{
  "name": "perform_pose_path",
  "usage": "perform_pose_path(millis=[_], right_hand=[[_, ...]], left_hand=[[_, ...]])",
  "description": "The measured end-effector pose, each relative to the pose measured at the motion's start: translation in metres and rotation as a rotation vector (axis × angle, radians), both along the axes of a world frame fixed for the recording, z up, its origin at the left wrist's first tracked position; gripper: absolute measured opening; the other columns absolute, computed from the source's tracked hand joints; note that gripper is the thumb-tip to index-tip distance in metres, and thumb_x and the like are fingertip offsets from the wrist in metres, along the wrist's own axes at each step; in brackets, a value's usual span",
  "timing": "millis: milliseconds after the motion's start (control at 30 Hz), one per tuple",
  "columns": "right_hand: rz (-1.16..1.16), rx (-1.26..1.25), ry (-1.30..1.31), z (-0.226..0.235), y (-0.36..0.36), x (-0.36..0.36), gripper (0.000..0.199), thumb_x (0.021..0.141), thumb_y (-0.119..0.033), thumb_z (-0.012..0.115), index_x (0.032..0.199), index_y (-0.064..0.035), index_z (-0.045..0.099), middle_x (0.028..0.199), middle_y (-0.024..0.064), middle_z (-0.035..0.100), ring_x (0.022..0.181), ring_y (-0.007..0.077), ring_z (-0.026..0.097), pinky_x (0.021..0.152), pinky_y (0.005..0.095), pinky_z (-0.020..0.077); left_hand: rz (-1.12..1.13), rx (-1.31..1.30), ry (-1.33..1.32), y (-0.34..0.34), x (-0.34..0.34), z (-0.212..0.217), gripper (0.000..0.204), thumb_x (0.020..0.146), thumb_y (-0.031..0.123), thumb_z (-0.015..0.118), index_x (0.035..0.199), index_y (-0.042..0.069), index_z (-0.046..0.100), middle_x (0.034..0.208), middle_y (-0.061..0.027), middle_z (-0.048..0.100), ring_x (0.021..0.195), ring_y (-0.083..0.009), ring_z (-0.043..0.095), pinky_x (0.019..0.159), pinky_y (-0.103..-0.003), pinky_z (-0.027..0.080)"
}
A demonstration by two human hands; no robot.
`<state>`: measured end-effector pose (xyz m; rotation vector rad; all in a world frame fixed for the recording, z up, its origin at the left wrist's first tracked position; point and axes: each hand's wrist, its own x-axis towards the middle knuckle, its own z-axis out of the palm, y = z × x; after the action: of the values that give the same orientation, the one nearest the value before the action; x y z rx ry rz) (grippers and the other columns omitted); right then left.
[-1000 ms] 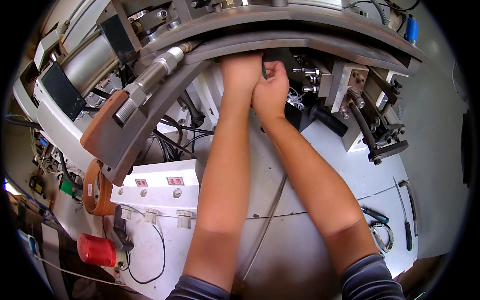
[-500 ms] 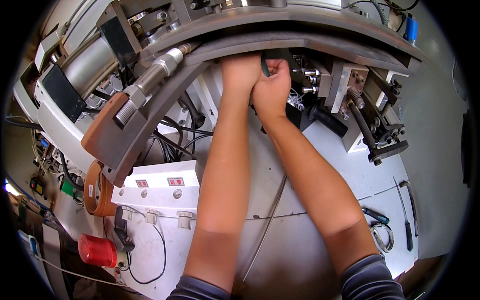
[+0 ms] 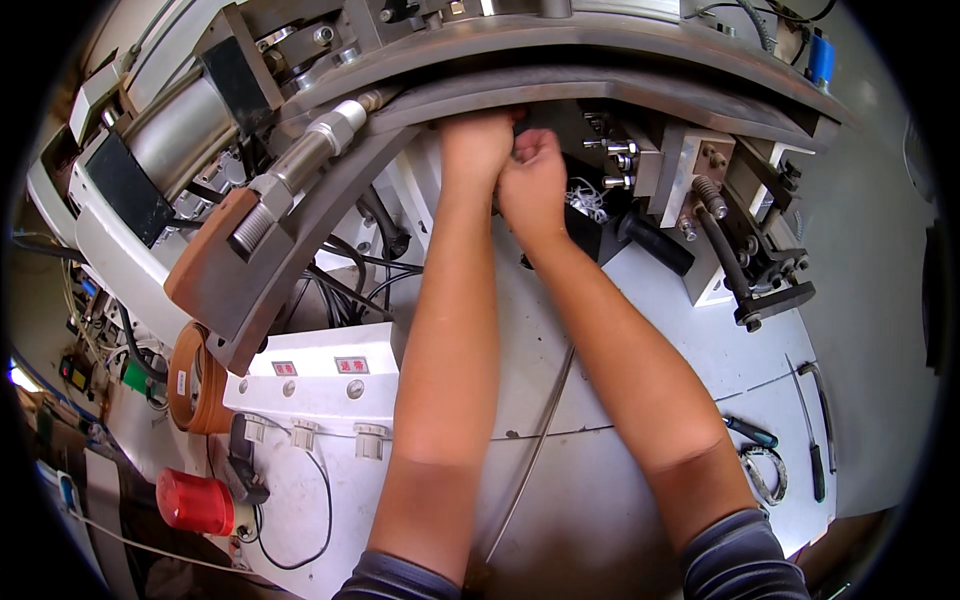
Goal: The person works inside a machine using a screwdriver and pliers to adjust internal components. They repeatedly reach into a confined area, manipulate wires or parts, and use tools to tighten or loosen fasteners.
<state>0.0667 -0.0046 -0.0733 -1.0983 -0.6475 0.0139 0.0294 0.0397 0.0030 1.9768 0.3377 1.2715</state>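
Both of my arms reach up under a dark curved metal beam (image 3: 480, 95) of a machine. My left hand (image 3: 478, 135) is bent at the wrist beneath the beam, and its fingers are hidden behind it. My right hand (image 3: 532, 185) is pressed against the left wrist, its fingers curled closed. Whatever it holds is hidden; only a small dark patch shows between the hands. Just right of that hand, several silver bolts (image 3: 618, 160) stick out of a metal block, with a tangle of white strands (image 3: 587, 200) below them.
A white control box (image 3: 315, 375) with knobs stands at lower left, near a red beacon lamp (image 3: 195, 500) and a brown ring roll (image 3: 192, 385). A thin metal rod (image 3: 535, 450) lies between my arms. A screwdriver (image 3: 750, 431) and tape roll (image 3: 765, 473) lie at right.
My right hand has shifted slightly left and down, its fingers curling differently. The dark green thing seen between my hands before is now mostly out of sight.
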Motion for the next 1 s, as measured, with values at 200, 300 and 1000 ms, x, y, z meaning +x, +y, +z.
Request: perform_pose_path(millis=[200, 300, 1000], right_hand=[[0.181, -0.047, -0.011, -0.007, -0.004, -0.025, 0.033, 0.094, -0.025, 0.056, 0.108, 0.0046, 0.058, 0.098, 0.0211, 0.068, 0.084, 0.0269, 0.066, 0.075, 0.0366, 0.0497], [0.171, -0.07, -0.081, -0.019, -0.003, -0.028, 0.037, 0.097, -0.028, 0.047, 0.109, 0.0045, 0.06, 0.099, 0.0251, 0.067, 0.086, 0.0363, 0.066, 0.078, 0.041, 0.0487], [0.752, 0.497, 0.681, 0.002, 0.001, -0.034, 0.032, 0.097, -0.04, 0.041, 0.074, -0.0179, 0.044, 0.059, -0.0038, 0.034, 0.044, 0.01, 0.025, 0.038, 0.0279, 0.0154]], left_hand=[[-0.091, -0.16, 0.191, -0.006, -0.014, 0.003, 0.025, 0.091, 0.019, 0.058, 0.097, -0.003, 0.07, 0.084, -0.0103, 0.071, 0.075, -0.0169, 0.067, 0.069, -0.031, 0.052], [-0.161, -0.217, 0.24, -0.01, -0.011, 0.003, 0.026, 0.091, 0.02, 0.058, 0.098, -0.001, 0.071, 0.086, -0.0102, 0.072, 0.075, -0.0154, 0.067, 0.069, -0.03, 0.052], [-0.034, 0.416, 0.571, -0.171, -0.231, -0.006, 0.04, 0.09, 0.003, 0.052, 0.13, 0.007, 0.056, 0.098, -0.0223, 0.062, 0.091, -0.0397, 0.062, 0.076, -0.045, 0.052]])
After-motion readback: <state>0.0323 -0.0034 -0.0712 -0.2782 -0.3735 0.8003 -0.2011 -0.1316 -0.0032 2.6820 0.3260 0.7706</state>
